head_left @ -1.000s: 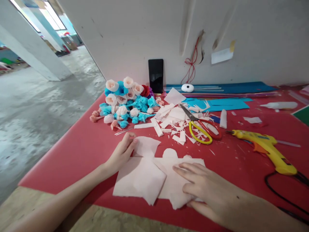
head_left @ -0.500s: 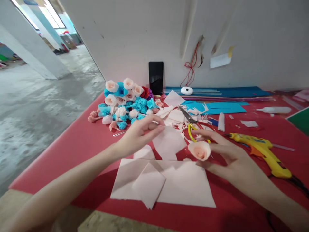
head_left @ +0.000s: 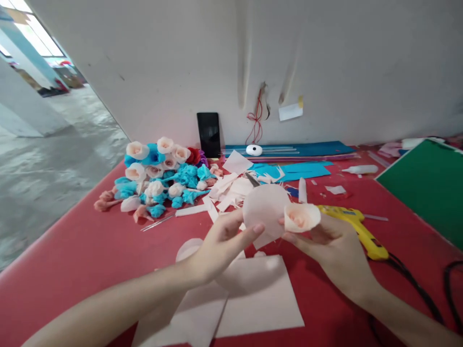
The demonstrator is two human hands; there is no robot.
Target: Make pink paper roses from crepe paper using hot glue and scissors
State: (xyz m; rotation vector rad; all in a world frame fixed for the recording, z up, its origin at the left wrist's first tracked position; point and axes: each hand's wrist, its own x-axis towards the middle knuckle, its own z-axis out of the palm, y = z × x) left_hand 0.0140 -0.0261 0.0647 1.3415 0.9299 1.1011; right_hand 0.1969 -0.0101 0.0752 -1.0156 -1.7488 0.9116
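Between the thumb and fingers of my left hand (head_left: 220, 246) is a pale pink paper petal (head_left: 265, 212), rounded at the top and narrower below. My right hand (head_left: 333, 250) grips a pale peach paper flower (head_left: 301, 219), its cupped opening turned towards me. The petal's right edge is close beside the flower; whether they touch I cannot tell. Under my hands lie pale pink paper sheets (head_left: 260, 303), partly overlapping. Another rounded petal piece (head_left: 188, 248) lies behind my left wrist. The scissors (head_left: 252, 179) are mostly hidden behind the held petal.
A heap of paper flowers (head_left: 155, 178) lies at the left. Paper scraps (head_left: 231, 190) cover the middle back. A yellow glue gun (head_left: 372, 241) with a black cable is beyond my right hand, near a green board (head_left: 427, 188). A black phone (head_left: 209, 134) leans against the wall.
My left hand has raised the petal off the table and brought it right, beside the flower. The flower in my right hand has tipped slightly. The view has shifted to the right.
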